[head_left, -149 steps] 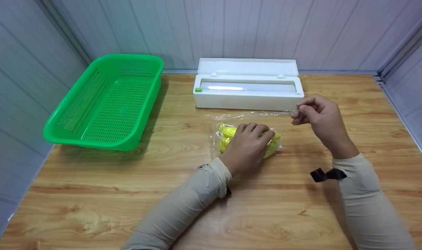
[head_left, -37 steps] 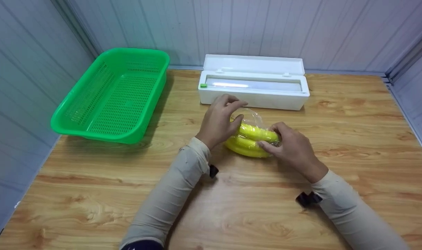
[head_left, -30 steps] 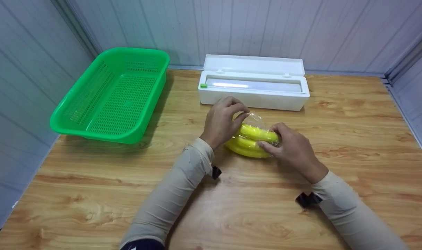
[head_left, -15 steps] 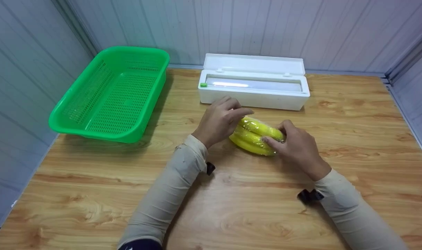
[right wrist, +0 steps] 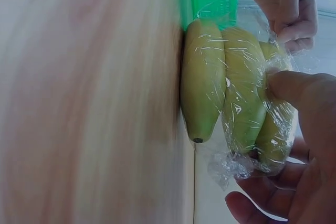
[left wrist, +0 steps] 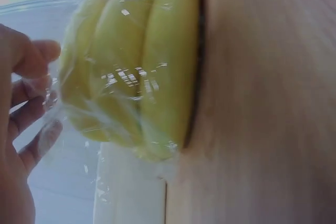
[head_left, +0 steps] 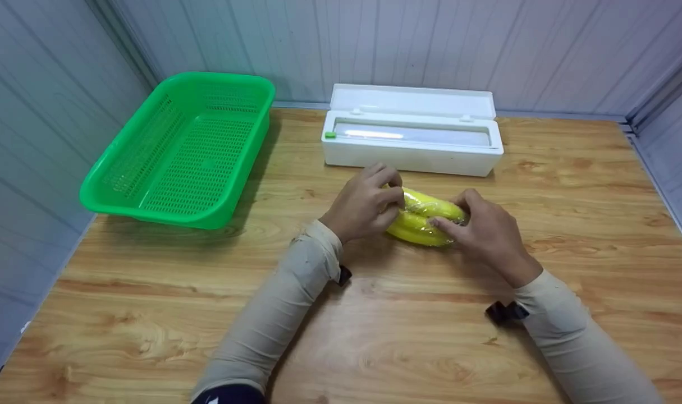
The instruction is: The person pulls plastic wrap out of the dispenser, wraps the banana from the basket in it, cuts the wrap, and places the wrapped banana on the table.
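A bunch of yellow bananas (head_left: 422, 229), covered in shiny clear plastic wrap (right wrist: 230, 167), lies on the wooden table in the middle of the head view. At its right end my right hand (head_left: 493, 234) grips the bunch, thumb on the near side and fingers behind. My left hand (head_left: 364, 203) is at the other end, its curled fingers pinching the loose wrap. In the left wrist view the film stretches from those fingers to the bananas (left wrist: 170, 51). A crumpled knot of film hangs off the banana tips in the right wrist view.
Behind the hands stands a white plastic wrap dispenser box (head_left: 408, 158), lid raised, with a green slider (head_left: 330, 135) at its left. A green perforated basket (head_left: 223, 207) sits at the left. Pale panel walls (head_left: 413, 45) enclose the wooden table (head_left: 408, 342).
Five seconds ago the right hand pulled film out to the right while the left hand rested on the bananas. Since then both hands have gripped the bunch's ends, and it has shifted slightly right.
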Available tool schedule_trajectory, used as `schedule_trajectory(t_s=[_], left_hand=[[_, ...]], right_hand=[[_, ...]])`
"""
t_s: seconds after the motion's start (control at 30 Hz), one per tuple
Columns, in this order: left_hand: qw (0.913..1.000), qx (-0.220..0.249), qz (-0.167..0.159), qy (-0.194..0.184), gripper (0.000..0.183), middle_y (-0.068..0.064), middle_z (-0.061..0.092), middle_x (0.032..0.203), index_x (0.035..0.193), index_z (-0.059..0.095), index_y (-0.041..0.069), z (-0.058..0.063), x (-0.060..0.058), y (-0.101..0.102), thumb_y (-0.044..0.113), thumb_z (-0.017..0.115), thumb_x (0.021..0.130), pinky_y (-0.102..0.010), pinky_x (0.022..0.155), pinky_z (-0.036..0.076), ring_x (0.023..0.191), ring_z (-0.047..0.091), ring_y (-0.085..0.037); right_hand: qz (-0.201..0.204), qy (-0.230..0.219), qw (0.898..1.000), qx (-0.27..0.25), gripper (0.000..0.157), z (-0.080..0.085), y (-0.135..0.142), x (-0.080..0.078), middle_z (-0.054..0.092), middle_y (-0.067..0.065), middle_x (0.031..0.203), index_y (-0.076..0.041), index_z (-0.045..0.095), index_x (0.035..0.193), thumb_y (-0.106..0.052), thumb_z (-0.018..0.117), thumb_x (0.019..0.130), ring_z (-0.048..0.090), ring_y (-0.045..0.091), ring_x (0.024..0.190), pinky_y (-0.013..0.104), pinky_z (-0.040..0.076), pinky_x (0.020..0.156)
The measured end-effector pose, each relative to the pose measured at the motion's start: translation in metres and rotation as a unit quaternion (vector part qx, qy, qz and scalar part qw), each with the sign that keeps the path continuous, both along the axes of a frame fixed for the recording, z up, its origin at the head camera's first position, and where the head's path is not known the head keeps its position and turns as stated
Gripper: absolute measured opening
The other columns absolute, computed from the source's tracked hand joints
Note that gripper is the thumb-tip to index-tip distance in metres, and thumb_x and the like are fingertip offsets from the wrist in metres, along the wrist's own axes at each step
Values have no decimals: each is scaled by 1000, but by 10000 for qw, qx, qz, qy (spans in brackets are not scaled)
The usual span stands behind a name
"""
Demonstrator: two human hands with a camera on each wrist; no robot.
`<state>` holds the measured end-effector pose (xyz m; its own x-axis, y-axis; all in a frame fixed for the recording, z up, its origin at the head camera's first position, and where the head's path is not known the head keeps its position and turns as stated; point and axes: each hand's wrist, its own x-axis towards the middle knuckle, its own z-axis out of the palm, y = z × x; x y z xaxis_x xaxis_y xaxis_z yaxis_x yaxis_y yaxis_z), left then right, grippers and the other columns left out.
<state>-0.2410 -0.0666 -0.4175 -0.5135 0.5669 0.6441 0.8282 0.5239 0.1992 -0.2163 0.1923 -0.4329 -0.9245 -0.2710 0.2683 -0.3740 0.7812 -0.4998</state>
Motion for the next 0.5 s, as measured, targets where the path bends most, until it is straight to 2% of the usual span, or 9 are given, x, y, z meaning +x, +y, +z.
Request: schedule_trajectory(t_s=[0.07,0.2,0.3,0.4,0.5], left_hand=[[9990,53,383,-245,16,-1,56,94,77,68,14,-1,4,5,20,58,87,-33,77,42,88,50,-21],[9870,184,1397,-778,48,1,52,89,70,66,14,1,13,22,52,54,97,-31,74,41,85,48,-17],[9756,-17,2017,-867,58,2,49,89,69,64,15,2,19,33,67,55,92,-30,71,41,84,46,-17],[9679,-481,2358,-719,54,1,49,93,73,60,16,1,21,37,68,62,88,-30,71,42,86,45,-17],[9653,-803,2396,-655,50,0,48,96,77,58,17,1,21,36,65,68,85,-30,72,41,89,44,-18]], right_hand=[[4,95,9999,33,48,0,-1,0,63,5,81,-10,58,100,-52,75,86,55,23,67,37,39,58],[46,386,9992,106,46,-1,-2,2,60,4,76,-9,58,99,-49,76,87,51,21,62,36,37,53],[98,631,9977,242,42,-1,-2,2,60,4,74,-8,58,99,-43,77,87,50,19,58,35,38,50],[142,788,9961,363,39,-2,-2,2,61,5,75,-7,57,99,-38,78,87,50,19,57,35,39,49],[161,830,9957,389,39,-2,-1,2,62,5,76,-7,57,99,-37,79,86,51,20,58,35,39,49]])
